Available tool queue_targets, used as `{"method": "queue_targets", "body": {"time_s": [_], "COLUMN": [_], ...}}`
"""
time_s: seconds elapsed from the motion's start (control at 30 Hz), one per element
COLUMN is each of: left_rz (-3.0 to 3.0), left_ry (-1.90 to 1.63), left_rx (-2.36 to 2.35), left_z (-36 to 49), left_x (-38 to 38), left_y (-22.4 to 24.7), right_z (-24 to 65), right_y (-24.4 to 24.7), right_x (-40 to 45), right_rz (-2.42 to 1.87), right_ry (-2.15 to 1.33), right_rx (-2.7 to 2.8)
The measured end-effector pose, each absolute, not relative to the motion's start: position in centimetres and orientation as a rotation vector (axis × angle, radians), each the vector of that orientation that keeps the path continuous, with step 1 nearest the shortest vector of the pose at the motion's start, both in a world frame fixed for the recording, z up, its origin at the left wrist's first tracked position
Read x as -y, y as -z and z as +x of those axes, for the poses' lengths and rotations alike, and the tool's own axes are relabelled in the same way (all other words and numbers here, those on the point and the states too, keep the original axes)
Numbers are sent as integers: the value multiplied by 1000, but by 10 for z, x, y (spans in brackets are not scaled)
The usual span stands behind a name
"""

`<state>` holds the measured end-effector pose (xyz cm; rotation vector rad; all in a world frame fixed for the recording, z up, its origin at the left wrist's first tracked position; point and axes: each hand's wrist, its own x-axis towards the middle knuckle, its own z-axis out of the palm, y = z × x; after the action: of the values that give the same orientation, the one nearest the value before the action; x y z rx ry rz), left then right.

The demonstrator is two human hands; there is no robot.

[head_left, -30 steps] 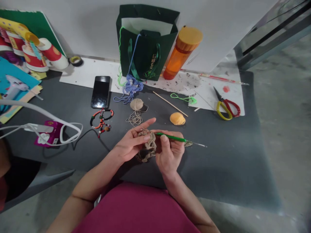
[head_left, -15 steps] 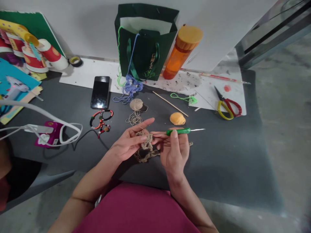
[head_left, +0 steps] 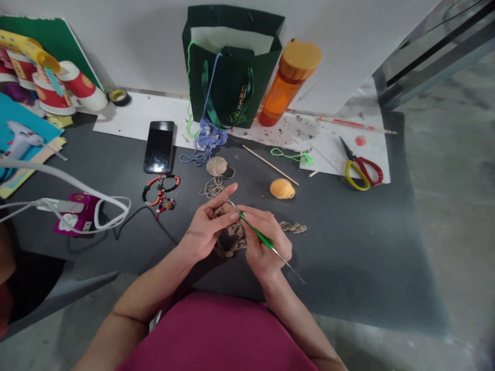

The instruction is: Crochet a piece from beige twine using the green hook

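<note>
Between thumb and fingers my left hand [head_left: 207,226] pinches a beige crochet piece [head_left: 228,247], its index finger stretched up and away. My right hand [head_left: 268,239] is closed round the green handle of a crochet hook [head_left: 257,233]. The hook's tip points up and left, close to my left fingertips; its other metal end slants down to the right. Part of the crochet strip sticks out beyond my right hand. Behind my left hand lies a small ball of beige yarn [head_left: 216,166] with loose loops below it. My fingers hide much of the stitching.
A yellow yarn ball [head_left: 282,189] and a thin wooden stick [head_left: 270,165] lie beyond my hands. Scissors [head_left: 361,167] are at the right, a phone [head_left: 159,147] and beaded bracelets [head_left: 160,193] at the left. A green paper bag [head_left: 232,77] and an orange bottle [head_left: 290,85] stand behind.
My right hand has turned, so the hook swings from nearly level, pointing right, to a diagonal with its tip at my left fingers. More of the crochet strip shows at the right.
</note>
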<state>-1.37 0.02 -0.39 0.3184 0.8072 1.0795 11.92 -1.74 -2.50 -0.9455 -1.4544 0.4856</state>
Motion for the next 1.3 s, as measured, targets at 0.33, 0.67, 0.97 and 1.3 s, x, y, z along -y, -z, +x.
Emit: {"method": "queue_targets", "body": {"time_s": [0.33, 0.67, 0.97, 1.3], "left_rz": [310, 349, 370, 400], "left_ry": [-972, -933, -976, -1046], "left_rx": [-781, -684, -767, -872], "left_z": [-19, -19, -18, -21], "left_x": [-2, -2, 1, -4], "left_y": [8, 3, 1, 0], "right_z": [119, 118, 125, 138], "right_y": [31, 33, 34, 21], "right_x": [21, 9, 5, 9], "right_rz": [-1191, -1025, -988, -907], "right_ry": [-771, -1319, -1210, -746], "right_rx": [1003, 800, 899, 1362]}}
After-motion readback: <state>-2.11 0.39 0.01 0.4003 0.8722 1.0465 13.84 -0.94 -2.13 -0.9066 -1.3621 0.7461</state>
